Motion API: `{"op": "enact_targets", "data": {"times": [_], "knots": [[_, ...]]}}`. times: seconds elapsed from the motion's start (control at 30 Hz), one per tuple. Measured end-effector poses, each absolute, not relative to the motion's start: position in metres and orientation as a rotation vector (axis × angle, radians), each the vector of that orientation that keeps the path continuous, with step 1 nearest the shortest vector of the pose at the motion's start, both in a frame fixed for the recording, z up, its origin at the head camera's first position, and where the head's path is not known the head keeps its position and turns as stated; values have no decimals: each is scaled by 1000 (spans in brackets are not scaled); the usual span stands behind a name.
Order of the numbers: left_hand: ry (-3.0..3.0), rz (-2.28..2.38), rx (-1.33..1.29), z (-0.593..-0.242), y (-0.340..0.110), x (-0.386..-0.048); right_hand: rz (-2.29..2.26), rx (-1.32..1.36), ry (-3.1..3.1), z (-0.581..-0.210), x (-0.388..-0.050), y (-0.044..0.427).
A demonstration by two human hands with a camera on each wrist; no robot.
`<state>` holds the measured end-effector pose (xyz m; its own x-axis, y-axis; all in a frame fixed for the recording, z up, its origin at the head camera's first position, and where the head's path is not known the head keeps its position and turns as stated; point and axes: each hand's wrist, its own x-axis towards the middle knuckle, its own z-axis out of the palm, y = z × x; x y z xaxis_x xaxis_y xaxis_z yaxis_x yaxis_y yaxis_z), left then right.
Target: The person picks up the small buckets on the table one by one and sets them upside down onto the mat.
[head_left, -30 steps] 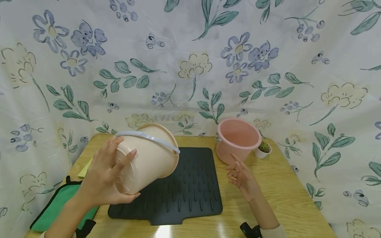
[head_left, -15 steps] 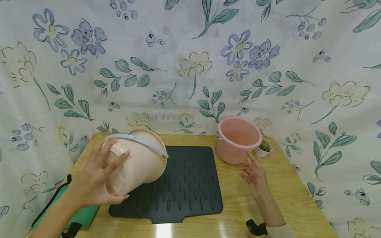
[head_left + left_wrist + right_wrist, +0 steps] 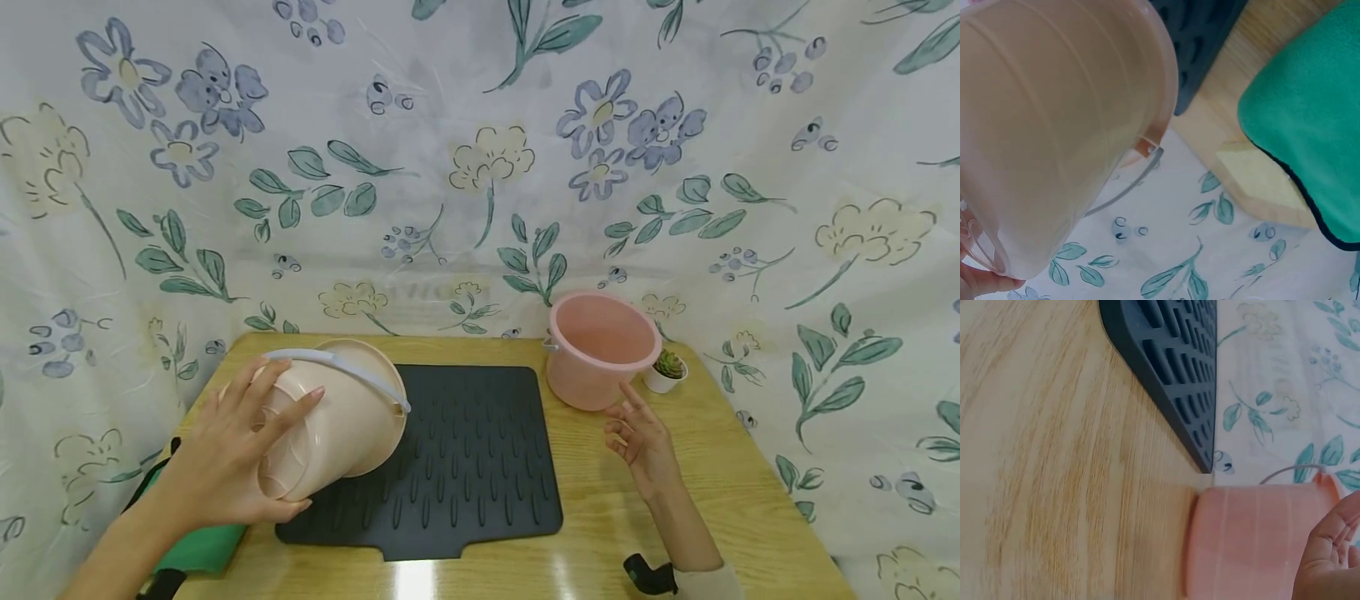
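Observation:
My left hand (image 3: 232,446) grips a cream bucket (image 3: 337,425) round its base, fingers spread over the bottom edge and thumb below. The bucket is tilted on its side above the left part of a black ridged mat (image 3: 480,450), mouth turned to the right, its pale handle (image 3: 337,365) lying over the top. In the left wrist view the bucket (image 3: 1054,125) fills the upper left. A pink bucket (image 3: 588,383) stands upright at the back right. My right hand (image 3: 641,446) is in front of it, index finger extended near its side; whether they touch I cannot tell.
A small potted succulent (image 3: 666,373) stands right of the pink bucket. A green cloth (image 3: 202,548) with black edging lies at the table's left, near a yellow piece (image 3: 1263,175) seen in the left wrist view. A floral curtain (image 3: 480,167) hangs behind the wooden table (image 3: 750,517).
My left hand has carried the cream bucket leftward and slightly down. My right hand has shifted a little to the right along the pink bucket, which stays in place.

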<state>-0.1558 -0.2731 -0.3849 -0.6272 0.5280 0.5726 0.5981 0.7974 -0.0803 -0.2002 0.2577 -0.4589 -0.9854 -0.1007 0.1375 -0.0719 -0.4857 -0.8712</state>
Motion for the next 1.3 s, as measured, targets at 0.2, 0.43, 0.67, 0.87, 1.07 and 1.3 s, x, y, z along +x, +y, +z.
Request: {"op": "enact_targets", "data": {"times": [0.2, 0.43, 0.67, 0.87, 1.07, 1.3], "knots": [[-2428, -127, -833, -385, -275, -157, -2657, -289, 1595, -464, -199, 258], [-2461, -94, -836, -386, -275, -156, -2594, -316, 1620, -467, -197, 256], [-2475, -99, -847, -385, -275, -157, -2662, -378, 1527, -469, -195, 257], [-2497, -73, -868, -383, -275, -158, -2676, -302, 1560, -467, -197, 261], [-2502, -52, -885, -381, -274, -162, -2711, -76, 1686, -454, -207, 274], [-2522, -48, -876, -380, -270, -164, -2745, 159, 1696, -443, -220, 286]]}}
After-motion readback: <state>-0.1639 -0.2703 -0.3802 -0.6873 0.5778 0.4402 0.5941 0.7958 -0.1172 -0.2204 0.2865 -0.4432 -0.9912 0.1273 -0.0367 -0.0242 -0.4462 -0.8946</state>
